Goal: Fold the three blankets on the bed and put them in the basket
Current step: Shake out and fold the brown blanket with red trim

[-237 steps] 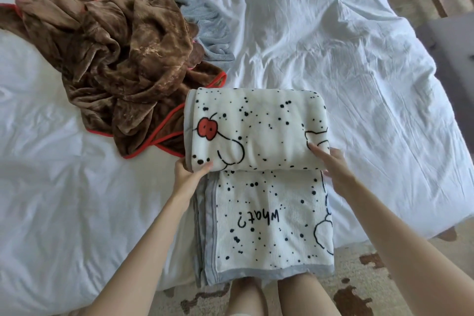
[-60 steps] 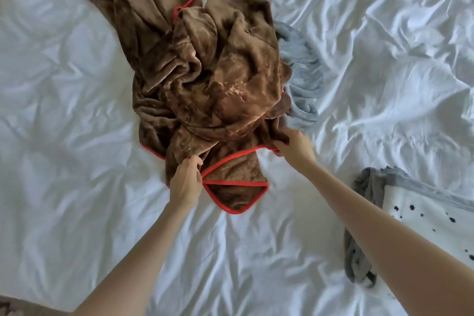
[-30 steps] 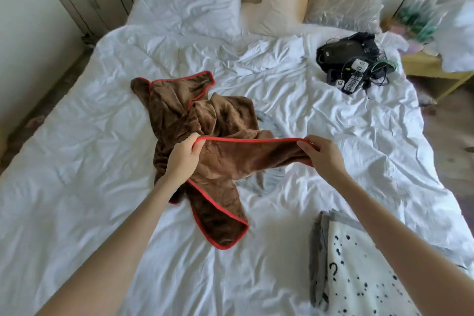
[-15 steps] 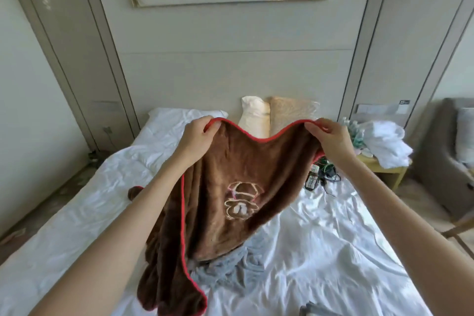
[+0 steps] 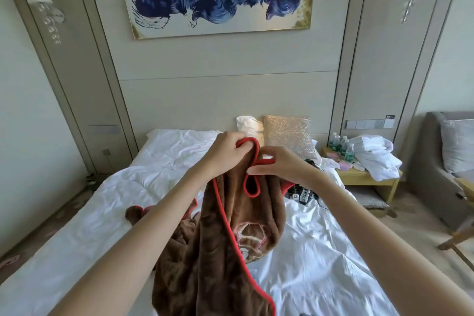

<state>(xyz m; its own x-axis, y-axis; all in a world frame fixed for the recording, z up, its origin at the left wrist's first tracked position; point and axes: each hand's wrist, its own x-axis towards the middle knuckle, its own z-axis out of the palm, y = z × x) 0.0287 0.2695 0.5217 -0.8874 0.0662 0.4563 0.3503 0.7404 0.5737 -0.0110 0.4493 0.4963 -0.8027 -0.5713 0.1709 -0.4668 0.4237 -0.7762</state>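
Note:
A brown fleece blanket (image 5: pixel 218 251) with red trim hangs lifted above the white bed (image 5: pixel 77 238), its lower part bunched on the sheet. My left hand (image 5: pixel 225 152) grips one red-edged top corner. Close beside it, my right hand (image 5: pixel 279 165) pinches the other stretch of red trim, so the two held edges nearly meet. An embroidered patch shows low on the hanging cloth. The grey blanket and the white spotted blanket are hidden from this view. No basket is in view.
Pillows (image 5: pixel 287 133) lean against the headboard. Dark electronics with cables (image 5: pixel 302 194) lie on the bed's right side. A wooden nightstand (image 5: pixel 366 179) holds bottles and white towels. A grey armchair (image 5: pixel 446 161) and a wooden chair leg stand at the right.
My hands, half a second ago spread wide holding the brown blanket's top edge open, have come together in front of me. The blanket now hangs narrower and doubled.

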